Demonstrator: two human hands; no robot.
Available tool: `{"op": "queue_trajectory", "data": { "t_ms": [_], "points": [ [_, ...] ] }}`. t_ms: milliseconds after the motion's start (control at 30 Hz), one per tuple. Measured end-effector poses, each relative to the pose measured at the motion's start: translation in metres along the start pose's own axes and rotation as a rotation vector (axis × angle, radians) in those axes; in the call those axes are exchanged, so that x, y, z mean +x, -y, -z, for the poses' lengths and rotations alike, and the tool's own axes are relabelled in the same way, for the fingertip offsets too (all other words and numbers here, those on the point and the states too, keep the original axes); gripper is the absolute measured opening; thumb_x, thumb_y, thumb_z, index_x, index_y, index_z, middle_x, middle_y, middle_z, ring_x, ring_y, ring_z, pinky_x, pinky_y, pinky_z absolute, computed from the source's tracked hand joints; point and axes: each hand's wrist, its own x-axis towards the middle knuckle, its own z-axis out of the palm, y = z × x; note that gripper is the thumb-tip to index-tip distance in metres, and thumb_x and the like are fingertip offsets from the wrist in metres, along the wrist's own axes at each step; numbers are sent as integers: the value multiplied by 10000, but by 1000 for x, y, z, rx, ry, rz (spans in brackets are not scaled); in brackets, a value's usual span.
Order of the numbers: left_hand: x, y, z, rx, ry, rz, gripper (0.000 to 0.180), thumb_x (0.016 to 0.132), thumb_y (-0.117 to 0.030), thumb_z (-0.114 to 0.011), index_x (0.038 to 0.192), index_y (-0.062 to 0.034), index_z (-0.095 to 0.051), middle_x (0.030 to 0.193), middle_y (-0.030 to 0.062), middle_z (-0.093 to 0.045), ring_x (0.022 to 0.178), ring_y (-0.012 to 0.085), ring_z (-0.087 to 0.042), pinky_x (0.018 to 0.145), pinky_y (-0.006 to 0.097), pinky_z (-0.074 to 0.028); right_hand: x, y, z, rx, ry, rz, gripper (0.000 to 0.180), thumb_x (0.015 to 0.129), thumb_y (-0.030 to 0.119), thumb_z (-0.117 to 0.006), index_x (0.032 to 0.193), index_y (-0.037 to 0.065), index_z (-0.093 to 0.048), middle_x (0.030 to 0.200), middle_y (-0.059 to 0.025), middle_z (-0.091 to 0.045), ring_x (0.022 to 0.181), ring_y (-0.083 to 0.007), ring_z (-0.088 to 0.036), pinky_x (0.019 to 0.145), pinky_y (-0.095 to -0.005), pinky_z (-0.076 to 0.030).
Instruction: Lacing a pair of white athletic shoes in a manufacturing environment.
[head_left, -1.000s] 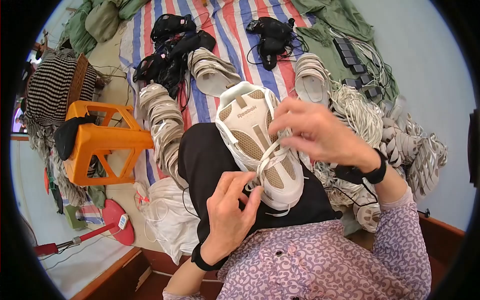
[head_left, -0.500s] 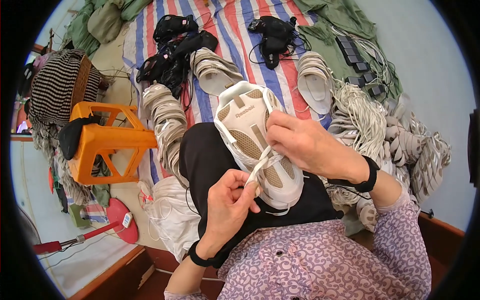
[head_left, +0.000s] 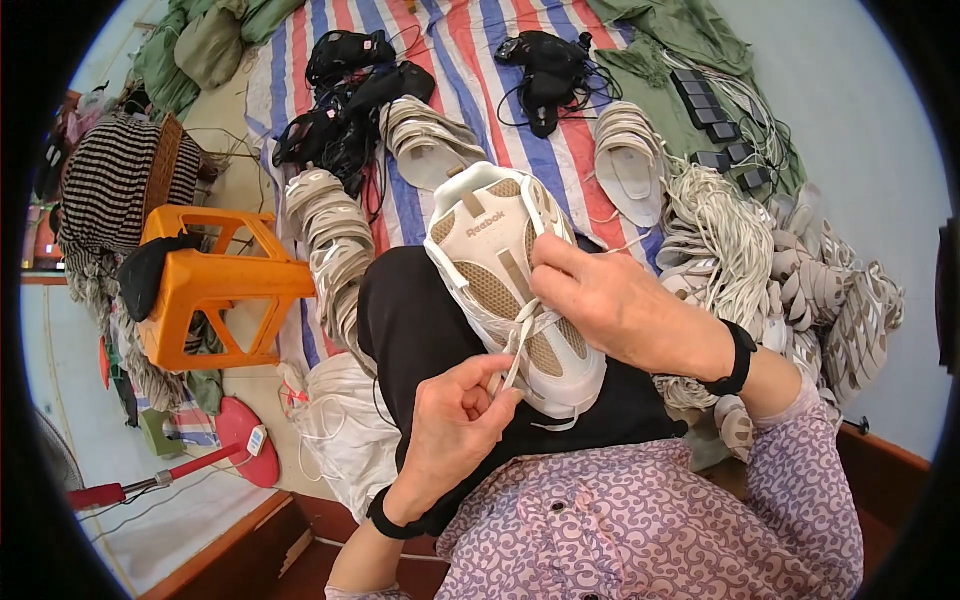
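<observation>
A white and beige shoe upper (head_left: pixel 488 222) with tan mesh panels lies on my black-trousered lap, its toe toward me. A white shoelace (head_left: pixel 522 335) crosses over its front part. My left hand (head_left: pixel 455 420) is closed in a pinch on one strand of the lace, low and left of the toe. My right hand (head_left: pixel 610 305) bends over the upper's right edge with thumb and index finger together at the lacing. What lies between those right fingertips is mostly hidden, though a lace strand shows beside the knuckles.
Stacks of nested shoe uppers (head_left: pixel 330 240) stand left and ahead on a striped sheet (head_left: pixel 460 70). At right lie a bundle of white laces (head_left: pixel 725 235) and more uppers (head_left: pixel 855 330). An orange stool (head_left: pixel 225 290) stands left, near a white bag (head_left: pixel 350 430). Black cabled gear (head_left: pixel 545 75) lies ahead.
My left fingers have opened slightly around the lace and shifted a little. The lace strand stands steeper, and a loose strand now shows right of my right hand. The upper has shifted slightly left.
</observation>
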Motion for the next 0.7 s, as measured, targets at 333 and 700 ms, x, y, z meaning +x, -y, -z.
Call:
{"op": "queue_trajectory", "data": {
  "t_ms": [333, 700],
  "points": [
    [11, -14, 9, -294, -48, 128, 351, 1034, -268, -618, 951, 32, -781, 601, -101, -407, 562, 7, -288, 529, 223, -193, 5, 1, 0, 384, -94, -48, 107, 858, -44, -630, 916, -21, -543, 786, -164, -584, 724, -342, -631, 618, -392, -474],
    [12, -6, 17, -245, 75, 93, 187, 980, -146, -686, 1013, 6, -790, 789, -34, -581, 806, 53, -541, 724, 218, -429, 17, -27, 8, 1038, -118, -381, 56, 932, 42, -679, 954, 37, -628, 806, 42, -612, 666, -18, -522, 576, -207, -419]
  ]
}}
